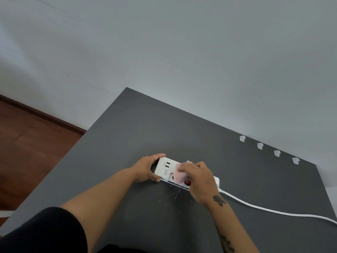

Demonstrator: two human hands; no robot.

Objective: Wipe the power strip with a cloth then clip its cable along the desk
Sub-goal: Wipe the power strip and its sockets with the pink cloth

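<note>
A white power strip with two USB ports and a red switch lies on the dark grey desk. My left hand grips its left end, thumb near and fingers on the far side. My right hand presses a pink cloth onto the strip's top, covering its right half. The strip's white cable leaves the right end and runs off the right edge of view. Several white cable clips sit in a row along the desk's far right edge.
Small white crumbs are scattered on the desk just in front of the strip. A pale wall stands behind the desk. Red-brown wooden floor shows beyond the desk's left edge.
</note>
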